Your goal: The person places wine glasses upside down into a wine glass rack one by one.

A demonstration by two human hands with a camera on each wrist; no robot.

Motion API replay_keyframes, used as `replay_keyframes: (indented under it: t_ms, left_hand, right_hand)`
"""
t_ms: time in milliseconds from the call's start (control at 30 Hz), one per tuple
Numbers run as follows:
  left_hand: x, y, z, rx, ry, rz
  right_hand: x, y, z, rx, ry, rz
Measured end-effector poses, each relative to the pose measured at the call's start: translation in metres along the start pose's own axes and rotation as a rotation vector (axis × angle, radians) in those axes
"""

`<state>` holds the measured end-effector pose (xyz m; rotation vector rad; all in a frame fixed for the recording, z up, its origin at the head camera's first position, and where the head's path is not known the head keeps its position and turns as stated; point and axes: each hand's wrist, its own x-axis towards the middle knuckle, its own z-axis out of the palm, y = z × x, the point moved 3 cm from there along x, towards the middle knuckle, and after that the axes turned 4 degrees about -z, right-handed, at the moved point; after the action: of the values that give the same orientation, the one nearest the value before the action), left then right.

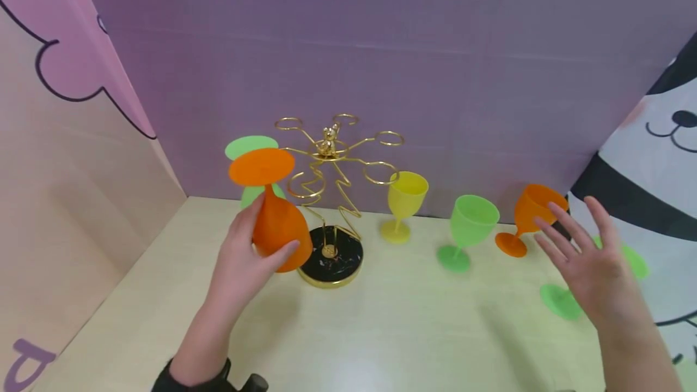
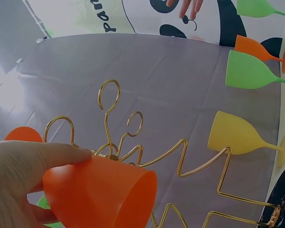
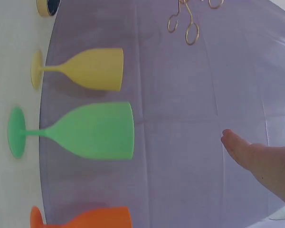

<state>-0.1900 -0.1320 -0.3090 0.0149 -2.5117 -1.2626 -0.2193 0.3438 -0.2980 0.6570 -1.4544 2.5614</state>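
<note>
My left hand (image 1: pixel 242 250) grips an orange goblet (image 1: pixel 282 228) upside down, its foot uppermost and its bowl between thumb and fingers. Just beside it is the front-left ring of a gold wire glass rack (image 1: pixel 344 156); whether goblet and ring touch I cannot tell. Behind the held goblet, a light green goblet (image 1: pixel 251 146) is also upside down on the rack's left side, partly hidden. My right hand (image 1: pixel 596 277) is raised with fingers spread, holding nothing. A green goblet (image 1: pixel 561 302) stands partly hidden behind that hand.
To the right of the rack's black round base (image 1: pixel 340 265), a yellow goblet (image 1: pixel 407 195), a green goblet (image 1: pixel 472 222) and another orange goblet (image 1: pixel 530 213) stand upright on the pale table (image 1: pixel 392 331). A purple backdrop (image 1: pixel 381 65) rises behind, with printed panels at both sides.
</note>
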Motion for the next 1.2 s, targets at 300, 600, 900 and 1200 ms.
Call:
replay_keyframes:
  t_ms: [300,600,900,1200]
  left_hand:
    - [0.008,0.001,0.003,0.057,-0.017,-0.007]
    - [0.018,0.006,0.005,0.085,-0.039,0.015]
    - [0.021,0.004,0.005,0.083,-0.051,0.035]
    - [0.025,0.004,0.013,0.097,-0.069,0.061]
  right_hand:
    - [0.001,-0.024,-0.021,-0.305,-0.037,-0.137]
    - [-0.002,-0.039,-0.034,-1.235,0.052,-0.1]
    - [0.003,-0.041,-0.042,-1.735,0.008,0.013]
    - [0.006,-0.036,-0.076,-1.986,-0.089,0.084]
